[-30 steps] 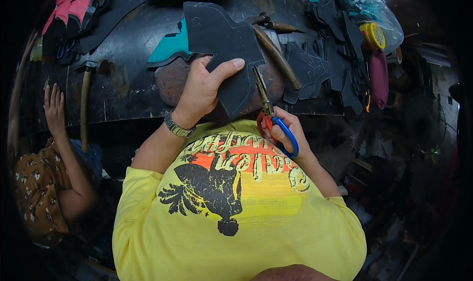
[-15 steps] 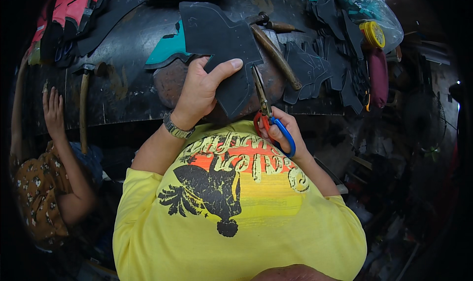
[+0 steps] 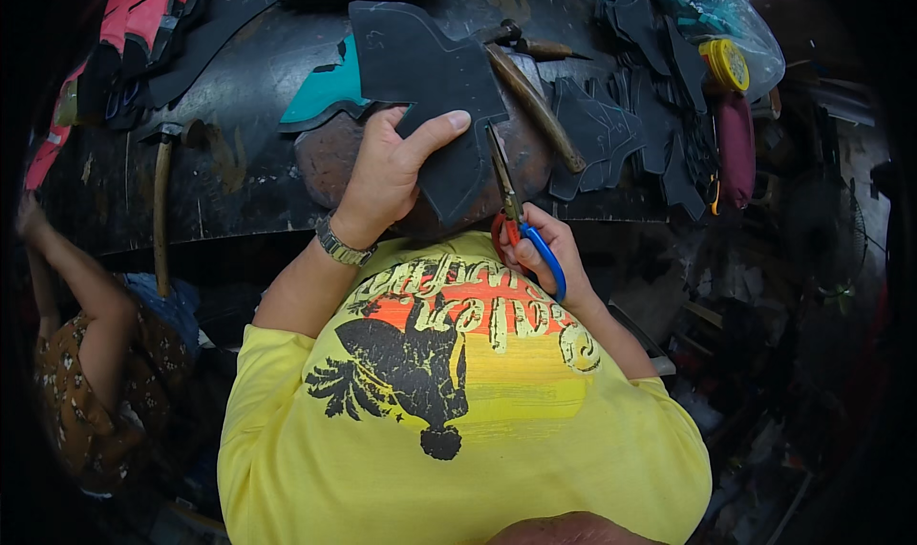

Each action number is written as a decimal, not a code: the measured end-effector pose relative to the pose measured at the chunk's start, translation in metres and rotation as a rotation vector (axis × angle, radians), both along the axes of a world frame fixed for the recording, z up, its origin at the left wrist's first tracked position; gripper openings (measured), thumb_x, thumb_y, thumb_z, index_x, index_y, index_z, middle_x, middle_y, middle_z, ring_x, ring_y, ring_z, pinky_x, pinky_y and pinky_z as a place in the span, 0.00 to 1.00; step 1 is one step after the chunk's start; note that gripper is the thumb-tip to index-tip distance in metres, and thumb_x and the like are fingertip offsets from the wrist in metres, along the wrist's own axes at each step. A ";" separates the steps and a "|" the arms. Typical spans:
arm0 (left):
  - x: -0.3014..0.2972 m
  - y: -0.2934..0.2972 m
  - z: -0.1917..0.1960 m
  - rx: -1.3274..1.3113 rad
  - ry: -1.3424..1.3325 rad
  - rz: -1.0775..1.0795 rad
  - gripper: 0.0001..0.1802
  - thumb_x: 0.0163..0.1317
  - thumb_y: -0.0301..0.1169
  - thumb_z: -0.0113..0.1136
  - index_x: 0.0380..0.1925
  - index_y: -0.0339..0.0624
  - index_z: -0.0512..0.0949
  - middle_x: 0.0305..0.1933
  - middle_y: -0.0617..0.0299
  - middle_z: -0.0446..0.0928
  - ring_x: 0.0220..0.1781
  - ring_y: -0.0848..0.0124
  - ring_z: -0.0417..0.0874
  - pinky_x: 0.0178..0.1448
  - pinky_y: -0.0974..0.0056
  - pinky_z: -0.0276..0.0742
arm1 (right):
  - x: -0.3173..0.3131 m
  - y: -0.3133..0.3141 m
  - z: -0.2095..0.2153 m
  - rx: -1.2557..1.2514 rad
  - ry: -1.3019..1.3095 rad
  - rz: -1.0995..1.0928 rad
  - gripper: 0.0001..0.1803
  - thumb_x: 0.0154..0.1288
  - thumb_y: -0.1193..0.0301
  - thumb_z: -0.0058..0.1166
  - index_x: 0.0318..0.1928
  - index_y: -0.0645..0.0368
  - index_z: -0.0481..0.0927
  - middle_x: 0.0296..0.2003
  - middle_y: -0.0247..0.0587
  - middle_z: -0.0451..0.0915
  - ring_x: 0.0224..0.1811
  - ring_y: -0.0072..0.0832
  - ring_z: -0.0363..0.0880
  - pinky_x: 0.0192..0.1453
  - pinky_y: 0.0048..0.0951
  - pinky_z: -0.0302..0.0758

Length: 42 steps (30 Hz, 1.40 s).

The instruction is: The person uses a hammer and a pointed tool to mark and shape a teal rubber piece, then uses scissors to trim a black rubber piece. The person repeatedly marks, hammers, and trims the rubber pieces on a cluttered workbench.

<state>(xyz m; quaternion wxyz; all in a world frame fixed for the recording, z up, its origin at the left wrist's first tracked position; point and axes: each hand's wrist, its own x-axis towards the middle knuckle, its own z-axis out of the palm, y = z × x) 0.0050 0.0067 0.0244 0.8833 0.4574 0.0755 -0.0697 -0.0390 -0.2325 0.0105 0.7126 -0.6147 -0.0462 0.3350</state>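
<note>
My left hand [image 3: 401, 158] grips a large black cut-out sheet [image 3: 420, 63], thumb on top and fingers beneath it. White marks and lines show on its face. In my right hand [image 3: 547, 249] is a pair of scissors [image 3: 506, 177] with one red and one blue handle loop. Their blades point away from me, with the tips at the notch in the sheet's right edge. Under the sheet, a teal piece with black edging [image 3: 325, 88] sticks out to the left. A brown rounded block [image 3: 325, 163] lies below, partly covered.
A hammer [image 3: 535, 106] and a pointed awl [image 3: 554, 50] lie right of the sheet. Stacked black pieces [image 3: 602, 139], a yellow tub [image 3: 726, 65] and a maroon roll [image 3: 735, 153] stand farther right. Another hammer [image 3: 163, 201] overhangs the table's left edge. A co-worker [image 3: 91, 363] sits at left.
The scissor handles have drawn closer together, with the blades still at the sheet's notch. The co-worker's hand has left the table edge, and a pink piece now hangs near their hand.
</note>
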 end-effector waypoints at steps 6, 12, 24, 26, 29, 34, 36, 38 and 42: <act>0.001 0.000 0.000 -0.007 0.015 -0.010 0.14 0.71 0.28 0.59 0.51 0.28 0.79 0.46 0.47 0.86 0.47 0.59 0.91 0.53 0.59 0.89 | 0.000 -0.001 0.001 -0.003 -0.027 0.003 0.18 0.69 0.60 0.69 0.43 0.60 0.77 0.30 0.24 0.72 0.30 0.08 0.66 0.33 0.14 0.63; 0.003 0.004 0.002 0.010 -0.011 -0.040 0.15 0.71 0.28 0.60 0.51 0.28 0.78 0.46 0.47 0.86 0.46 0.59 0.91 0.53 0.59 0.89 | 0.003 0.000 0.003 0.020 -0.002 0.004 0.17 0.68 0.63 0.69 0.45 0.60 0.77 0.32 0.25 0.73 0.31 0.08 0.66 0.35 0.14 0.64; 0.003 0.011 0.006 -0.009 0.022 -0.066 0.14 0.68 0.27 0.64 0.50 0.30 0.79 0.46 0.51 0.86 0.45 0.65 0.90 0.51 0.63 0.89 | 0.007 -0.004 0.007 0.017 0.046 0.042 0.20 0.65 0.59 0.72 0.42 0.60 0.78 0.32 0.25 0.74 0.30 0.10 0.68 0.34 0.15 0.66; 0.003 0.012 0.007 -0.064 0.000 -0.066 0.12 0.66 0.25 0.67 0.48 0.31 0.82 0.45 0.57 0.86 0.43 0.71 0.89 0.47 0.67 0.88 | 0.009 -0.004 0.008 0.040 0.039 0.046 0.20 0.65 0.59 0.73 0.42 0.60 0.78 0.31 0.25 0.74 0.29 0.10 0.68 0.33 0.15 0.66; 0.006 0.015 0.005 0.051 -0.024 -0.100 0.16 0.68 0.27 0.64 0.52 0.29 0.78 0.47 0.48 0.87 0.46 0.63 0.91 0.53 0.62 0.89 | 0.011 -0.005 0.008 0.011 0.059 0.053 0.21 0.64 0.59 0.73 0.42 0.60 0.78 0.31 0.25 0.74 0.29 0.10 0.68 0.33 0.15 0.65; 0.006 0.017 0.003 0.052 0.005 -0.106 0.16 0.68 0.28 0.64 0.51 0.29 0.79 0.46 0.49 0.87 0.46 0.63 0.91 0.53 0.63 0.89 | 0.012 -0.007 0.009 -0.009 0.029 0.084 0.19 0.65 0.60 0.72 0.41 0.59 0.78 0.30 0.24 0.74 0.29 0.10 0.68 0.33 0.15 0.65; 0.007 0.019 0.003 0.056 0.018 -0.110 0.16 0.68 0.28 0.65 0.51 0.30 0.79 0.46 0.50 0.87 0.45 0.64 0.91 0.52 0.64 0.89 | 0.013 -0.007 0.008 -0.008 0.032 0.101 0.18 0.66 0.60 0.71 0.41 0.59 0.78 0.30 0.24 0.74 0.28 0.09 0.68 0.32 0.15 0.65; 0.008 0.021 0.004 0.044 0.021 -0.113 0.16 0.67 0.29 0.65 0.50 0.30 0.80 0.46 0.50 0.87 0.44 0.65 0.91 0.51 0.64 0.89 | 0.014 -0.007 0.008 -0.001 0.047 0.120 0.18 0.66 0.60 0.70 0.41 0.58 0.78 0.30 0.24 0.74 0.28 0.09 0.68 0.30 0.15 0.64; 0.007 0.023 0.003 0.082 0.035 -0.109 0.16 0.66 0.30 0.67 0.50 0.30 0.80 0.44 0.52 0.87 0.42 0.67 0.91 0.49 0.66 0.89 | 0.017 -0.010 0.007 -0.015 0.048 0.129 0.18 0.66 0.59 0.71 0.40 0.57 0.78 0.27 0.23 0.73 0.25 0.09 0.68 0.27 0.14 0.62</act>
